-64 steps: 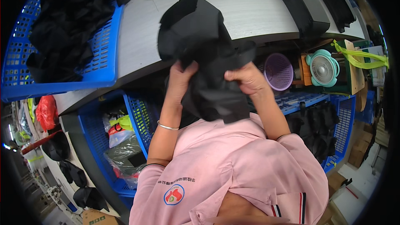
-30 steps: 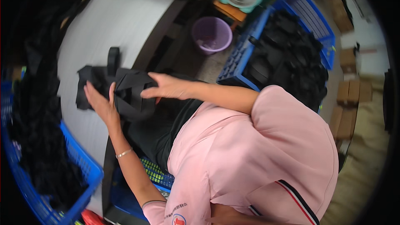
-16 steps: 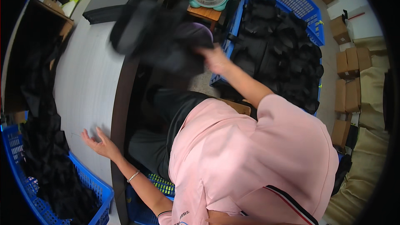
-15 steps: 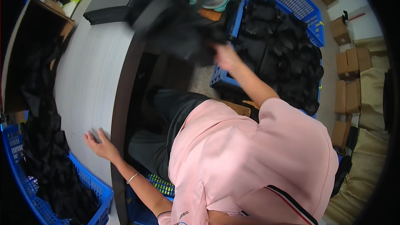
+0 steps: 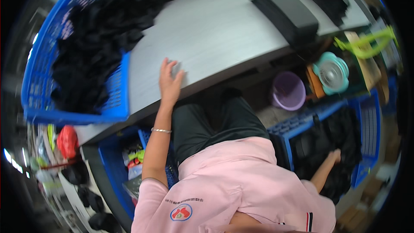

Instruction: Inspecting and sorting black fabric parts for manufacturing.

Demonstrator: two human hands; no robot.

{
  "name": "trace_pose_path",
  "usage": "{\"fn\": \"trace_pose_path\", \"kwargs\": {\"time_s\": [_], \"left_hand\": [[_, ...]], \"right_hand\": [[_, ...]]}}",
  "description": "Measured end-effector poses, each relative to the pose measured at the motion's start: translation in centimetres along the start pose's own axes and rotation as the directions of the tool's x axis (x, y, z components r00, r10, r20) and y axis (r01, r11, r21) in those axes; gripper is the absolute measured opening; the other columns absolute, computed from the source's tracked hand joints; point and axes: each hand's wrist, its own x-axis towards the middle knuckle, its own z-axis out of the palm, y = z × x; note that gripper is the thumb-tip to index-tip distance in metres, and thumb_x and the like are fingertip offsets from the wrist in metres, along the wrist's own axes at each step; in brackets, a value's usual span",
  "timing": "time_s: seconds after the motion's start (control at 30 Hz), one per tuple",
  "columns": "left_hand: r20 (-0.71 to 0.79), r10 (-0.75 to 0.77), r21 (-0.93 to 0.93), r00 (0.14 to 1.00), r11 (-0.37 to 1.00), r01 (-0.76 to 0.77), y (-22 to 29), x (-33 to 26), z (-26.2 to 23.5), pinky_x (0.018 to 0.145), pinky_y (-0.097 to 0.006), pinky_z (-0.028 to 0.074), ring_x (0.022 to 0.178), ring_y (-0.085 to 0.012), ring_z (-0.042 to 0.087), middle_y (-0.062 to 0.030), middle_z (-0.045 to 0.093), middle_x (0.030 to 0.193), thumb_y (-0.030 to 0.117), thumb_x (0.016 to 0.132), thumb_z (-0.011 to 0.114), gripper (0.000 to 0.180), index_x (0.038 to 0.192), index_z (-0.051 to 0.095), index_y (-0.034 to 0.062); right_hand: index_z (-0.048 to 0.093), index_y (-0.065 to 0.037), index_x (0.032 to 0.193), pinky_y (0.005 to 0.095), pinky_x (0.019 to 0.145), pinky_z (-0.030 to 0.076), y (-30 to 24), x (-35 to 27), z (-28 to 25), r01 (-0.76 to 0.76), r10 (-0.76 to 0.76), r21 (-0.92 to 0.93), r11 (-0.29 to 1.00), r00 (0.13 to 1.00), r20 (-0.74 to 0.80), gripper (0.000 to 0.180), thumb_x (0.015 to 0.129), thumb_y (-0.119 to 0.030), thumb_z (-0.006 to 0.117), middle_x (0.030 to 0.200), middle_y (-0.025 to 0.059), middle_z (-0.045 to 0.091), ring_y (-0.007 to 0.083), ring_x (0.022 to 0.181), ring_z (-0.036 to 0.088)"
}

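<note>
Left hand (image 5: pixel 170 83) held open and empty at the tabletop (image 5: pixel 215 30) front edge; right hand (image 5: pixel 334 156) extended over black pieces (image 5: pixel 340 125) in the blue crate (image 5: pixel 370 125), grip not discernible. Black fabric (image 5: pixel 92 56) is heaped in the blue basket (image 5: pixel 77 118), leftward, left hand nearer; no single long axis distinguished.

We read a workshop here: on our table (image 5: pixel 207 30), a blue crate (image 5: pixel 77 118) heaped with black cloth (image 5: pixel 101 47) fills the left end and stacks of black panels (image 5: pixel 288 12) line the right; below the table's near edge, more crates (image 5: pixel 369 131) hold bagged goods (image 5: pixel 135 171) and black pieces (image 5: pixel 330 127).
</note>
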Motion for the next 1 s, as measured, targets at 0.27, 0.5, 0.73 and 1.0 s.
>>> {"fn": "trace_pose_path", "kwargs": {"time_s": [0.27,0.5,0.73,1.0], "left_hand": [[-0.284,-0.009,0.432,0.959,0.891,0.136,-9.1,9.2,-5.6,0.12,-0.051,0.02,0.149,-0.0464,0.014,-0.0296,0.02,0.159,0.026,0.087,0.072,0.055,0.137,0.057,0.0075],[-0.341,-0.238,0.288,0.909,0.895,0.342,-10.7,15.2,-8.4,0.12,-0.045,0.023,0.147,-0.0425,0.022,-0.0267,0.029,0.157,0.034,0.093,0.064,0.067,0.144,0.046,-0.0042],[-0.674,-0.006,0.101,0.739,0.99,0.1,-2.4,7.3,-7.3,0.083,-0.036,0.05,0.095,-0.0271,0.061,-0.0125,0.063,0.111,0.006,0.087,0.069,0.027,0.112,0.064,0.0007],[-0.452,-0.003,-0.308,0.892,0.939,-0.152,6.8,-2.6,-4.6,0.075,-0.024,0.05,0.078,-0.0102,0.057,-0.007,0.066,0.101,-0.012,0.085,0.06,0.05,0.132,0.049,0.0021]], "right_hand": [[0.052,0.005,0.133,0.0487,0.112,0.033,-3.7,-7.8,3.2,0.765,-0.847,-0.391,0.512,0.526,-0.08,0.056,0.084,-0.016,0.07,0.138,0.0315,0.044,0.0447,0.129,0.043],[0.057,0.0,0.131,0.0392,0.106,0.042,-9.2,-31.6,8.1,0.856,-0.884,0.328,0.4,0.267,0.383,0.042,0.09,-0.005,0.064,0.145,0.0214,0.042,0.032,0.132,0.045],[0.063,0.0,0.12,0.038,0.103,0.046,-9.5,-56.1,1.5,0.539,-0.721,0.784,0.31,-0.404,0.563,0.03,0.09,0.004,0.06,0.13,0.0164,0.06,0.0302,0.125,0.056],[0.065,0.001,0.11,0.0394,0.086,0.056,-9.5,-69.8,-0.8,0.025,-0.707,0.981,0.191,-0.69,0.155,0.025,0.085,0.005,0.06,0.118,0.0185,0.065,0.0349,0.105,0.066]]}}
